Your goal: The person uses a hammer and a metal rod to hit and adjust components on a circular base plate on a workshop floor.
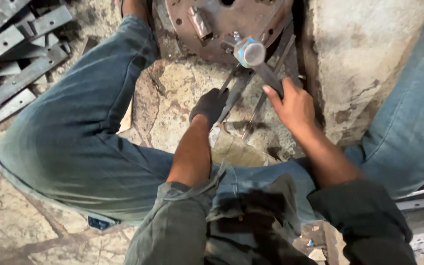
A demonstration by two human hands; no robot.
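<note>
Nearest the camera, rolled grey sleeves and blue jeans fill the lower frame. Above them, at centre, the left hand, in a dark glove, is closed on the lower end of a thin metal strip, while the bare right hand grips a dark flat bar, thumb on top. Both lead up to a rusty round plate at top centre, where a shiny cylindrical piece sits. Judging by this, positioning is under way; steady alignment is needed. Grey angle irons lie upper left on the stone floor.
</note>
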